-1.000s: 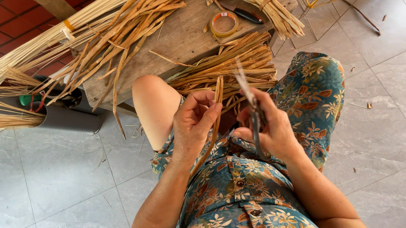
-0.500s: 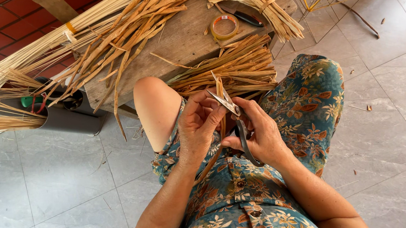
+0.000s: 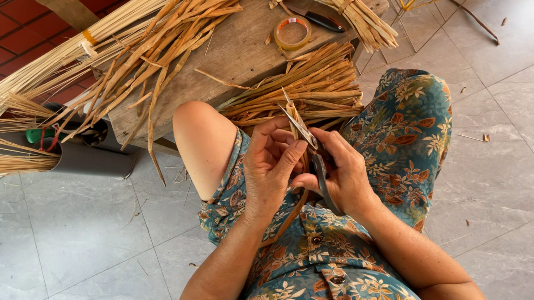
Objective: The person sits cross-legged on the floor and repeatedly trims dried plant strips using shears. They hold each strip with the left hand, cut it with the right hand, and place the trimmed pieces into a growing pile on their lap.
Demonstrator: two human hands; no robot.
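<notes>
Two hands meet over the lap in the head view: the left hand (image 3: 273, 168) has its fingers clamped on a thin reed strip (image 3: 296, 142), while the right hand (image 3: 344, 174) grips scissors (image 3: 307, 142), blades parted at the strip's upper end. Judging by the bundle of cut strips (image 3: 303, 90) just beyond the knees and the long uncut stalks (image 3: 163, 44) on the bench (image 3: 240, 50), much trimming looks left.
</notes>
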